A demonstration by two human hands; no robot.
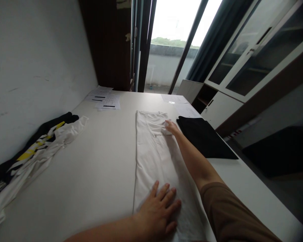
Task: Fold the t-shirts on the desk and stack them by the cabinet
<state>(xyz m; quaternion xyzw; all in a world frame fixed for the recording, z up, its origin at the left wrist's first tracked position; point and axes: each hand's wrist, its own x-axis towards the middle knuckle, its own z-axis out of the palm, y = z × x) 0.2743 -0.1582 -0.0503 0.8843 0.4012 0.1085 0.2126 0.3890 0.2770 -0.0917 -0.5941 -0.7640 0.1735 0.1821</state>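
Note:
A pair of white trousers (151,158) lies folded lengthwise on the table, its waist end away from me. Near its lower part my left hand (159,211) rests flat on the cloth, fingers spread. Farther up, my right hand (172,127) is at the right edge just below the waistband, its fingers closed on a bit of the fabric, which is creased there. The right fingertips are partly hidden by the cloth.
On the white table (98,161), a folded black cloth (204,136) lies at the right edge. Black, yellow and white clothes (42,144) lie along the left wall. Papers (106,99) are at the far left, more sheets (184,107) at the far right. A cabinet (242,60) stands beyond.

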